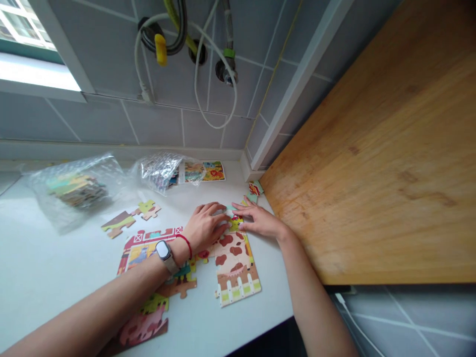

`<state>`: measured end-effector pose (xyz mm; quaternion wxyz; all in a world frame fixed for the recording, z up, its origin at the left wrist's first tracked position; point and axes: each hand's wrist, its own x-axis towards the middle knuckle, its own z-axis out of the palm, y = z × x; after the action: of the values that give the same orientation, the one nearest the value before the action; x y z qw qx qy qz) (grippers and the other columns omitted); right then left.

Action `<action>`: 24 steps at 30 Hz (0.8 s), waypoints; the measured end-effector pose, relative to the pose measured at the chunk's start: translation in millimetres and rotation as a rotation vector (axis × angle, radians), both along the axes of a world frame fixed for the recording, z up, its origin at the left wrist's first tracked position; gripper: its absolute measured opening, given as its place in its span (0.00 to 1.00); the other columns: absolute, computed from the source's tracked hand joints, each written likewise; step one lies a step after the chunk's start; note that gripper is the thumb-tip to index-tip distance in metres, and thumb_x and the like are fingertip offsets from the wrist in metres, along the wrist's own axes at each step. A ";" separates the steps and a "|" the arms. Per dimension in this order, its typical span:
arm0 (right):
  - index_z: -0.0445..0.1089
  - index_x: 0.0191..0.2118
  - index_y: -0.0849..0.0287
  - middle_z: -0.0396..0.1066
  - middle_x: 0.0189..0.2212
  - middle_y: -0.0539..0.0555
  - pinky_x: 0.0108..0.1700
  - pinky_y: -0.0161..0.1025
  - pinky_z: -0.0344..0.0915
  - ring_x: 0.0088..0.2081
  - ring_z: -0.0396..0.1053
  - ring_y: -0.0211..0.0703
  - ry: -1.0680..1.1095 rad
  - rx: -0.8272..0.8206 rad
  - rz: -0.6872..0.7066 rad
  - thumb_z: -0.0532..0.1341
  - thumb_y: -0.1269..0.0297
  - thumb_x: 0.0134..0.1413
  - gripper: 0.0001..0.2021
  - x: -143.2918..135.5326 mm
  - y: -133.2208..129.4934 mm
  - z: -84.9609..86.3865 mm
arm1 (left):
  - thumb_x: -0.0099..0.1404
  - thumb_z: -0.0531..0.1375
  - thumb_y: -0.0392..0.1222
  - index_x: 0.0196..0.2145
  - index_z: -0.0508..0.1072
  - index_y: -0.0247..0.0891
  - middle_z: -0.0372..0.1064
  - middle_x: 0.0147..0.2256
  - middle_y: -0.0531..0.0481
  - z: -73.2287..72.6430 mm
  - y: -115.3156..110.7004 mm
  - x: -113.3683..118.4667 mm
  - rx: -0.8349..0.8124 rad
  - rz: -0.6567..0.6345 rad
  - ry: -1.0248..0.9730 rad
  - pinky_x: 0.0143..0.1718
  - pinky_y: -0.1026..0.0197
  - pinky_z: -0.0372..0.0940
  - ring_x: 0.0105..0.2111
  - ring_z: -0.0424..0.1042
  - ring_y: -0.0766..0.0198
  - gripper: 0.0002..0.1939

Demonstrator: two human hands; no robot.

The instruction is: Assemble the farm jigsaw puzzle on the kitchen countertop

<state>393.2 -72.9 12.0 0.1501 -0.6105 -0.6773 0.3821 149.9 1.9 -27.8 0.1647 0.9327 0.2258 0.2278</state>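
Note:
My left hand (pixel 208 225), wearing a watch and a red cord, reaches across with fingers bent onto the left edge of a small puzzle piece (pixel 235 223), yellow-green with a red detail. From the other side, my right hand (pixel 260 220) holds the piece's right edge between thumb and fingers. Directly below it lies a joined puzzle section (pixel 236 258) with a brown-spotted cow and white fence. Under my left forearm, another joined section (pixel 137 253) shows a red barn, partly hidden. A pink pig section (pixel 145 325) lies nearer me.
Loose puzzle pieces (pixel 119 223) lie left, and another (pixel 255 188) sits by the corner. Behind are a clear bag of pieces (pixel 80 188), a second plastic bag (pixel 158 171) and a picture card (pixel 213 171). A wooden panel (pixel 372 163) borders the right; cables (pixel 234 106) hang above.

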 end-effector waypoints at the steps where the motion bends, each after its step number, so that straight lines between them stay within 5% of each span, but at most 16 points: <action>1: 0.70 0.66 0.48 0.57 0.72 0.51 0.76 0.62 0.32 0.78 0.29 0.59 -0.003 0.001 0.005 0.70 0.62 0.58 0.30 0.0 0.3 -0.4 | 0.75 0.60 0.50 0.49 0.80 0.49 0.74 0.55 0.46 -0.9 0.8 -0.2 -0.007 0.006 -0.005 0.57 0.44 0.65 0.58 0.70 0.49 0.11; 10: 0.71 0.65 0.47 0.40 0.77 0.52 0.76 0.61 0.33 0.77 0.27 0.65 -0.029 0.079 -0.106 0.78 0.59 0.44 0.39 3.2 2.5 -4.1 | 0.68 0.66 0.57 0.56 0.76 0.48 0.70 0.62 0.44 -5.4 7.1 -0.1 -0.003 0.002 0.036 0.62 0.38 0.63 0.65 0.63 0.42 0.22; 14: 0.79 0.57 0.49 0.51 0.75 0.56 0.75 0.61 0.42 0.76 0.38 0.68 0.030 0.178 -0.157 0.80 0.59 0.40 0.34 2.7 4.3 -10.7 | 0.76 0.56 0.56 0.58 0.74 0.44 0.71 0.60 0.43 -3.3 7.9 -0.5 -0.075 -0.005 0.015 0.64 0.39 0.63 0.65 0.65 0.46 0.20; 18: 0.85 0.38 0.53 0.74 0.61 0.60 0.70 0.53 0.59 0.69 0.63 0.60 0.145 0.456 -0.354 0.72 0.57 0.55 0.08 -7.1 14.2 -20.6 | 0.80 0.47 0.50 0.59 0.72 0.43 0.72 0.61 0.43 -3.1 8.8 -1.4 -0.121 0.006 0.003 0.66 0.41 0.61 0.66 0.65 0.50 0.21; 24: 0.84 0.37 0.54 0.84 0.39 0.57 0.53 0.46 0.73 0.44 0.81 0.51 0.259 0.665 -0.548 0.65 0.54 0.63 0.12 -13.8 23.8 -26.4 | 0.80 0.43 0.48 0.63 0.69 0.41 0.65 0.66 0.42 -3.4 7.0 0.2 -0.121 0.052 0.051 0.68 0.38 0.58 0.72 0.55 0.49 0.24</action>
<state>379.4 -49.1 -14.4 0.5173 -0.6331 -0.5522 0.1631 150.1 8.9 -31.2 0.2091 0.9204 0.2672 0.1941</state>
